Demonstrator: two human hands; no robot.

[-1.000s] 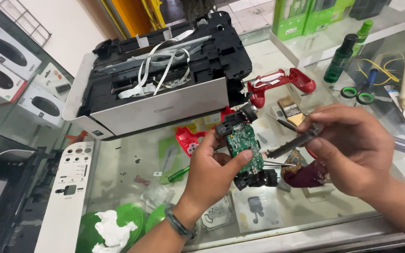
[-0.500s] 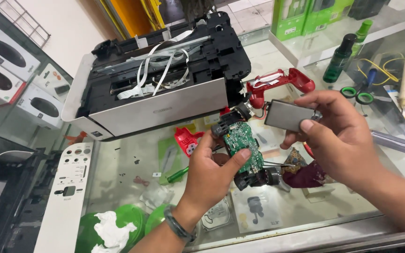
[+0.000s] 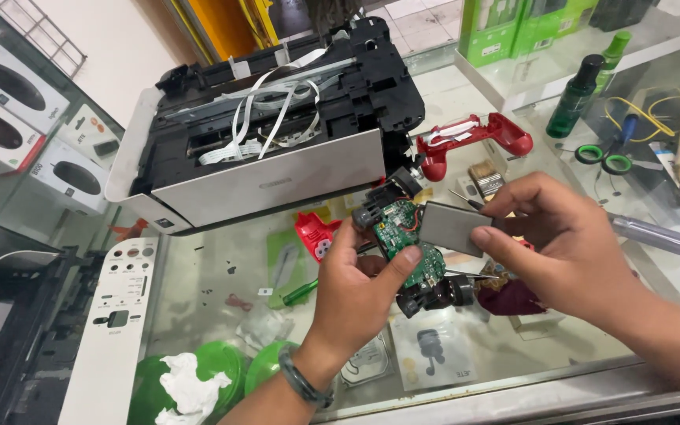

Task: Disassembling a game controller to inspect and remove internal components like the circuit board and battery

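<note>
Head view: the left hand (image 3: pixel 356 287) gripped a green circuit board (image 3: pixel 403 240), while the right hand (image 3: pixel 568 236) pinched a grey battery pack (image 3: pixel 452 228) above the glass counter (image 3: pixel 222 267).

Left hand (image 3: pixel 356 287) hides circuit board (image 3: pixel 403 236) underside.

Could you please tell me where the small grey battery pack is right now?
The grey battery pack is pinched in the right hand, just right of the green circuit board held by the left hand, in front of the opened printer.
</note>
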